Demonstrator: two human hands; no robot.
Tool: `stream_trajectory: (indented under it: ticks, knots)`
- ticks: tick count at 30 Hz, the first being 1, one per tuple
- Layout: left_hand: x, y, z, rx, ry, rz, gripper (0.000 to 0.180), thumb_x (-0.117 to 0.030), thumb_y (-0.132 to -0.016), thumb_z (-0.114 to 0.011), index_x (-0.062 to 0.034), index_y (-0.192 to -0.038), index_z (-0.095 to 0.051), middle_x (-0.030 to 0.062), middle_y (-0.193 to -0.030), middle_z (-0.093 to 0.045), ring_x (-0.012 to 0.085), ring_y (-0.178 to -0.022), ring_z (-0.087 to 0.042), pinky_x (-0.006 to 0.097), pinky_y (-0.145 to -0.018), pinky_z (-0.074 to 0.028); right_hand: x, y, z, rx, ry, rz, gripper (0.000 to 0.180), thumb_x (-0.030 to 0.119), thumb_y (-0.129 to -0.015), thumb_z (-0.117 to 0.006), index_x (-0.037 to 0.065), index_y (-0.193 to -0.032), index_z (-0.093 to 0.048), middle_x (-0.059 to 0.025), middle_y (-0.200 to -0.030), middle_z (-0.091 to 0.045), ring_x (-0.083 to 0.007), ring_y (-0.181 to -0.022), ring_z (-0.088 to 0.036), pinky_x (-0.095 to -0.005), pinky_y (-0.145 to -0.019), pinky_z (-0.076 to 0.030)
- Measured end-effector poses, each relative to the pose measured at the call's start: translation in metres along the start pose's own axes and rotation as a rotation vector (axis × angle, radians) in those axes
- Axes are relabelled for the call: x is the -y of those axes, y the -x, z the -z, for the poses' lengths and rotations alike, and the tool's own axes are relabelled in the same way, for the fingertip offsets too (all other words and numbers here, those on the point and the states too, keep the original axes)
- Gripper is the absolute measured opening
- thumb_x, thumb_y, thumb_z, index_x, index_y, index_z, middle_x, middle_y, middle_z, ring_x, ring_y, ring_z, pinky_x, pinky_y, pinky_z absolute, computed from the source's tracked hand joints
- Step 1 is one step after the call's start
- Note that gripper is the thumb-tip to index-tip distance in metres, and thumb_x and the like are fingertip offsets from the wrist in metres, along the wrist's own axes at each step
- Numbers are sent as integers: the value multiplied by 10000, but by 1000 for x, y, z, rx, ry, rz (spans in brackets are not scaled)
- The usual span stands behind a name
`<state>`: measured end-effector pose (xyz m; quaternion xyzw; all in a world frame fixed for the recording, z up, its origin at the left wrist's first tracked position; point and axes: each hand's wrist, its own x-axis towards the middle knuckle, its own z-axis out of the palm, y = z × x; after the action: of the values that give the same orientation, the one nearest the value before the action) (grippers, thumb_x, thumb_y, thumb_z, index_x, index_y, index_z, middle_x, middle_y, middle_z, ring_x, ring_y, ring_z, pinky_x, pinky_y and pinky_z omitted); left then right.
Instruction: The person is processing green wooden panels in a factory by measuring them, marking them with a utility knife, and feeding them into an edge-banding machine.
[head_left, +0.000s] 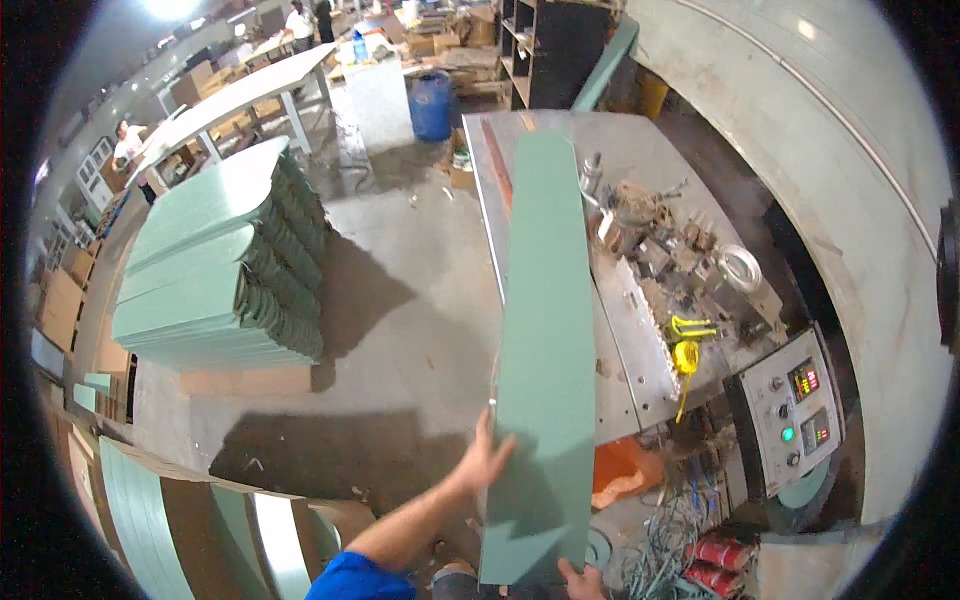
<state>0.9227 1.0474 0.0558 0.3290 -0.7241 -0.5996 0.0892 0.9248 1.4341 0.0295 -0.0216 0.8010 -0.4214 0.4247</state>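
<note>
A long, flat green panel [545,330] with rounded far corners stretches away from me, its far part over a metal worktable [640,140]. My left hand [485,460] grips the panel's left edge, with the thumb on its top face. At the near right corner, my right hand [582,582] is closed on the panel; only its thumb side shows at the lower picture edge. The fingers beneath the panel are hidden. Right of the panel, the worktable carries metal machine parts [650,225] and a yellow tape measure [686,357].
To the left stands a tall stack of similar green panels [190,290]. A control box [795,405] with lit displays is at right, above tangled green strips and red spools [720,560]. More panels [140,500] lie lower left. Farther off are a blue barrel [431,106] and people.
</note>
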Motion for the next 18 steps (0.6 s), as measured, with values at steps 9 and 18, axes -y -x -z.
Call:
stream_trajectory:
  ticks: [9, 18]
  knots:
    - [-9, 39, -31, 92, 58, 197, 849, -448, -1015, -538, -183, -1618, -2, 296, -1533, -385, 436, -1404, -415, 416, -1142, -354, 51, -18, 12, -161, 41, 83, 466, 377, -973, -642, 8, -1257, -638, -162, -1244, -646, -356, -1097, -579, -468, -919, -459]
    - [6, -11, -23, 68, -1, -36, 810, -354, -1037, -518, -77, -1609, -16, 270, -1571, -331, 422, -1466, -307, 429, -1196, -250, 92, -6, -62, -486, -865, -323, 581, 318, -976, -668, 210, -1490, -420, -85, -1432, -509, -261, -1213, -529, -469, -866, -520]
